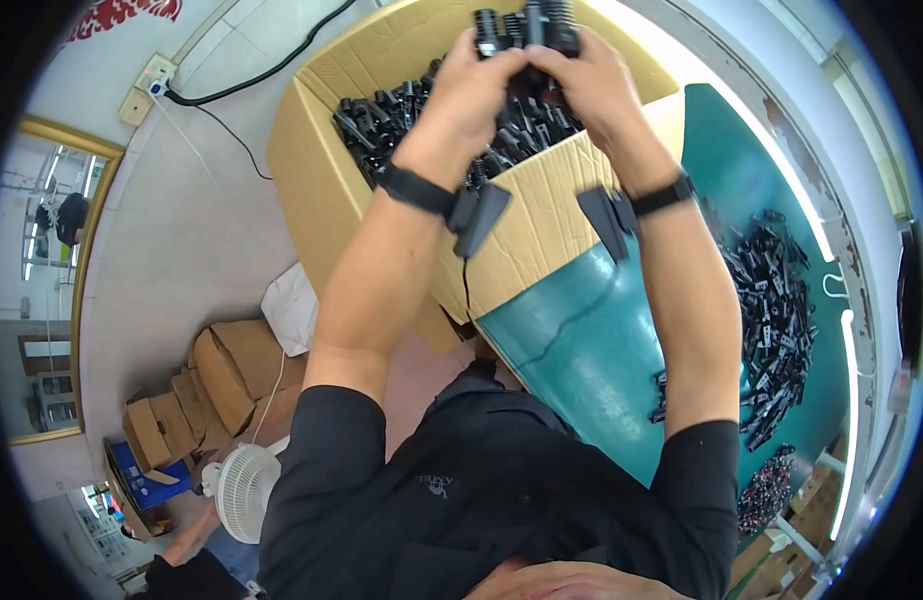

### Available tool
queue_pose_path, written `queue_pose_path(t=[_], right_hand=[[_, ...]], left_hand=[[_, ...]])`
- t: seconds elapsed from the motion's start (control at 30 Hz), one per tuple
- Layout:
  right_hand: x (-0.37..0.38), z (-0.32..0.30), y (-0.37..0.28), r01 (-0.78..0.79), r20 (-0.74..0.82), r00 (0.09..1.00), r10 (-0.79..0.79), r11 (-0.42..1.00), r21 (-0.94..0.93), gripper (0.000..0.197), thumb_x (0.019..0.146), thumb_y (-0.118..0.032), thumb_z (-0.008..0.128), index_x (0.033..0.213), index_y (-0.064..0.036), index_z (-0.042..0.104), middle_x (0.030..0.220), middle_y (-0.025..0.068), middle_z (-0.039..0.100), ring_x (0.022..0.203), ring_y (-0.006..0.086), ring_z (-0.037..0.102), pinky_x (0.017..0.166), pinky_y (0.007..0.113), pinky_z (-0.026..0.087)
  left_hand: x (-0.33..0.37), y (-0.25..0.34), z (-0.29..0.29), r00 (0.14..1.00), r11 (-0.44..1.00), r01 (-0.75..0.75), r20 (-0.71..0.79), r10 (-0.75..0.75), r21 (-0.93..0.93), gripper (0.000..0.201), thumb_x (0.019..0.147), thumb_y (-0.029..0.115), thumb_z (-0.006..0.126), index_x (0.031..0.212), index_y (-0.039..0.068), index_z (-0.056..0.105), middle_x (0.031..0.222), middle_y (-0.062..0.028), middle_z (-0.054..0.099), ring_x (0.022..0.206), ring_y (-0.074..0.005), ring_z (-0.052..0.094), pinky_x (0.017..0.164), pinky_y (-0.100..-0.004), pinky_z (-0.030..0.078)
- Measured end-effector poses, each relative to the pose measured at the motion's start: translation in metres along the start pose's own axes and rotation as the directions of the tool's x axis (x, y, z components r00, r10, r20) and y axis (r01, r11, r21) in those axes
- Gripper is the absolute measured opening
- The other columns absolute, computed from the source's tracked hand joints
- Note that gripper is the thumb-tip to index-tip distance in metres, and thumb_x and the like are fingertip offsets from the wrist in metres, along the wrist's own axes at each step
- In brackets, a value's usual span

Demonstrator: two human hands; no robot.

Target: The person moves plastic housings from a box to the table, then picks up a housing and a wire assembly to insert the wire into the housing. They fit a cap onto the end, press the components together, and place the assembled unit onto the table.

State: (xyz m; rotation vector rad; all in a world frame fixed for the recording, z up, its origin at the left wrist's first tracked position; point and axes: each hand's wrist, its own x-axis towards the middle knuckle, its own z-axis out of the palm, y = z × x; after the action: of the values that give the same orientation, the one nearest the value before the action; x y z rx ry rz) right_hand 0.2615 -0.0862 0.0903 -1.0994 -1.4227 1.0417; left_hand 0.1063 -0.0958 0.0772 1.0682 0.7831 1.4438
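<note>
Both my arms reach forward over an open cardboard box (321, 180) heaped with small black parts (526, 140). Between my hands is a bunch of black ribbed cylinders (554, 28) that look like small flashlights. My left hand (471, 92) is closed on the left side of the bunch. On its right side, my right hand (593, 82) grips it too, and the two thumbs nearly meet. Some fingers are hidden behind the cylinders, and the hands are slightly blurred. A black strap with a dark flap sits on each wrist.
The box stands against a green-topped table (581, 370). On the table's right side lies a large pile of black parts (776, 320), with a reddish mixed heap (766, 495) nearer me. At left are a white fan (249, 490), cardboard cartons (236, 370) and another person's arm (193, 538).
</note>
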Motion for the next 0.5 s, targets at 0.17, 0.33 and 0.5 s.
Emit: queue_pose_path(t=[0.17, 0.33, 0.5], right_hand=[[0.086, 0.082, 0.038, -0.221, 0.238, 0.944, 0.23, 0.973, -0.061, 0.021, 0.093, -0.019, 0.077, 0.105, -0.0026, 0.072, 0.09, 0.0046, 0.071, 0.071, 0.0135, 0.066, 0.056, 0.027, 0.054], [0.128, 0.141, 0.07, -0.302, 0.296, 0.882, 0.366, 0.922, -0.241, 0.022, 0.09, -0.015, 0.077, 0.105, -0.0009, 0.072, 0.088, 0.0069, 0.072, 0.068, 0.0161, 0.067, 0.054, 0.029, 0.054], [0.16, 0.163, 0.123, -0.256, 0.292, 0.878, 0.38, 0.887, -0.385, 0.034, 0.081, -0.014, 0.081, 0.101, 0.0111, 0.072, 0.083, 0.0191, 0.072, 0.062, 0.0282, 0.068, 0.053, 0.041, 0.054]], left_hand=[[0.052, -0.009, -0.092, 0.968, 0.982, 0.181, -0.168, -0.187, -0.052, 0.026, 0.098, 0.01, 0.061, 0.121, -0.002, 0.058, 0.106, -0.0137, 0.07, 0.092, -0.0247, 0.072, 0.071, -0.0409, 0.063], [0.11, -0.068, -0.182, 0.866, 0.899, 0.378, -0.259, -0.428, -0.223, 0.034, 0.104, 0.027, 0.051, 0.125, 0.001, 0.06, 0.111, -0.0179, 0.071, 0.093, -0.0318, 0.072, 0.078, -0.0485, 0.062], [0.134, -0.113, -0.199, 0.726, 0.86, 0.427, -0.461, -0.51, -0.279, 0.045, 0.104, 0.038, 0.049, 0.126, 0.001, 0.061, 0.12, -0.0222, 0.068, 0.105, -0.0373, 0.069, 0.09, -0.0567, 0.058]])
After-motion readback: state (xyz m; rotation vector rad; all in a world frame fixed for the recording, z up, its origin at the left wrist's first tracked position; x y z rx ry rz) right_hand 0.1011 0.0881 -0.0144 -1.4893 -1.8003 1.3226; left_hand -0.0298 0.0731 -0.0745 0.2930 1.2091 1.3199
